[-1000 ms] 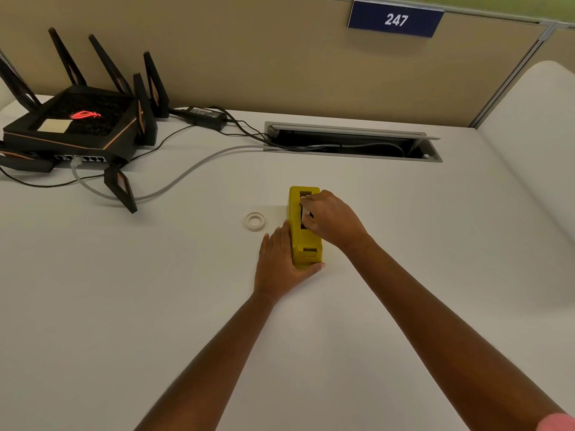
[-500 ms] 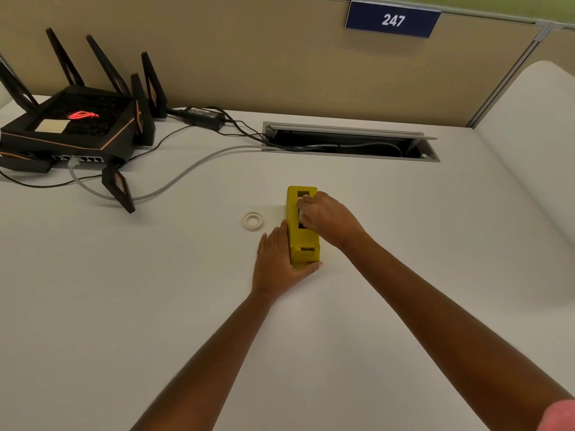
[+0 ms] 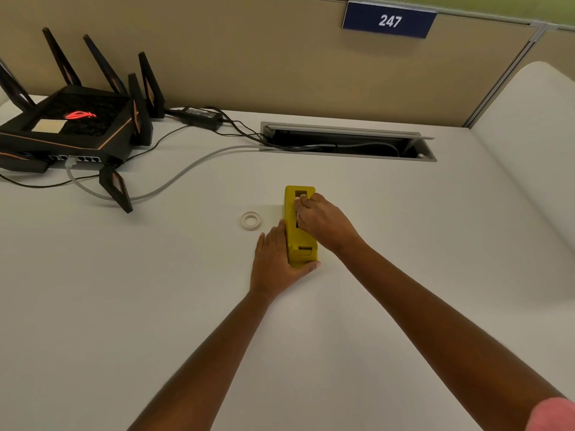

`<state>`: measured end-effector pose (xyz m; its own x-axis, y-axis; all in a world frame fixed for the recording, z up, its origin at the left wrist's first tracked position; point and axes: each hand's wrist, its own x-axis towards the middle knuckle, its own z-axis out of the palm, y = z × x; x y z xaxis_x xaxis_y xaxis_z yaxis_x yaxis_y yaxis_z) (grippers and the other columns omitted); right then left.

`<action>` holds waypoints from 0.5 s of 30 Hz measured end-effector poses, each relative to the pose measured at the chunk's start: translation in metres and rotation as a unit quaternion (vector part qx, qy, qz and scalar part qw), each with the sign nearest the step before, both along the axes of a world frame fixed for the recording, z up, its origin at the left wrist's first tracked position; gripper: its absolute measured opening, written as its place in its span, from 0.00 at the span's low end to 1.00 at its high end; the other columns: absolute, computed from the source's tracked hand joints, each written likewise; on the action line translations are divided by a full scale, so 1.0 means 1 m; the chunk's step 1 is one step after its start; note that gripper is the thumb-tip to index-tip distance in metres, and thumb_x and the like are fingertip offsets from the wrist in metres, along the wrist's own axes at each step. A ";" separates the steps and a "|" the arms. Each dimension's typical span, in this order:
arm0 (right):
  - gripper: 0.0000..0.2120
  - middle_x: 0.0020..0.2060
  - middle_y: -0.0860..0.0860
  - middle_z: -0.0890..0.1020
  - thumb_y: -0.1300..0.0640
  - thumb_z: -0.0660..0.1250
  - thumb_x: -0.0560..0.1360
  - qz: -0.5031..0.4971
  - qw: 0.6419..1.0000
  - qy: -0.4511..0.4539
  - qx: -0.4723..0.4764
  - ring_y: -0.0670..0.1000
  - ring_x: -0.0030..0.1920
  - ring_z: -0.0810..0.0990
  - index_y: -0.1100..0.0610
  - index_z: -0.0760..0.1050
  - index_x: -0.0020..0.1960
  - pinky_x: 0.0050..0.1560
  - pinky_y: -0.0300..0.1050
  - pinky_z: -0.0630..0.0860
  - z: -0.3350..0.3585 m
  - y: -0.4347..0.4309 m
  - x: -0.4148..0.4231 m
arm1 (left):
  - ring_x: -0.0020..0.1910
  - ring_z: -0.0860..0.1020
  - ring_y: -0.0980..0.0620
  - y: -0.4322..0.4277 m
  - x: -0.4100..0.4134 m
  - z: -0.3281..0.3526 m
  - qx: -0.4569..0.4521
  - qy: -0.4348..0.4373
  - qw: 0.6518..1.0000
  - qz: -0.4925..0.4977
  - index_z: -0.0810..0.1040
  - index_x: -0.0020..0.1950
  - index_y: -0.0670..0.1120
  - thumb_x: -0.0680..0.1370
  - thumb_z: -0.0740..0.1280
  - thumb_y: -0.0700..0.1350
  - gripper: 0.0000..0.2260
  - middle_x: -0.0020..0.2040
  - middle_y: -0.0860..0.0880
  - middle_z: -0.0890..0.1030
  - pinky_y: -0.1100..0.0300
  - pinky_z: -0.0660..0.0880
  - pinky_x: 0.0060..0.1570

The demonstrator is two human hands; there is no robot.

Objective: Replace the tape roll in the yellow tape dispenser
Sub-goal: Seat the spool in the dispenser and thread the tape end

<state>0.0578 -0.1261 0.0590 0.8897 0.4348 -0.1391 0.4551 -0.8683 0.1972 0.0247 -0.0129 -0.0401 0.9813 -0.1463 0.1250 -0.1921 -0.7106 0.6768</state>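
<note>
Dispenser mid-desk, left hand flat-fingered bracing its 9 o'clock side, right hand clenched into the top slot, spare roll at 9 o'clock: pull straight up, hold firm.

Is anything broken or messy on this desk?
Nothing looks broken or spilled. One antenna of the black router lies flat on the desk while the others stand up, which looks a bit odd. The tape roll lies loose beside the yellow dispenser, which fits the job.
</note>
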 end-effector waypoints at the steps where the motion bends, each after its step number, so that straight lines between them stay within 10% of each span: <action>1: 0.25 0.70 0.62 0.66 0.56 0.56 0.79 -0.001 1.000 0.002 0.004 0.60 0.69 0.65 0.66 0.54 0.72 0.69 0.51 0.67 0.001 0.000 0.000 | 0.65 0.70 0.45 0.000 0.000 0.000 -0.001 -0.002 1.000 0.000 0.59 0.71 0.42 0.59 0.59 0.73 0.50 0.66 0.44 0.72 0.46 0.62 0.70; 15: 0.22 0.69 0.60 0.70 0.55 0.52 0.81 0.020 1.000 -0.007 0.005 0.60 0.66 0.69 0.66 0.59 0.71 0.68 0.50 0.66 0.007 -0.003 0.007 | 0.63 0.72 0.46 0.000 0.001 -0.003 -0.013 -0.009 1.000 -0.001 0.60 0.71 0.44 0.59 0.59 0.75 0.50 0.65 0.45 0.73 0.46 0.64 0.69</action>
<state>0.0650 -0.1289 0.0660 0.8733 0.4715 -0.1225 0.4870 -0.8514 0.1949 0.0261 -0.0126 -0.0434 0.9785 -0.1454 0.1460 -0.2061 -0.6923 0.6915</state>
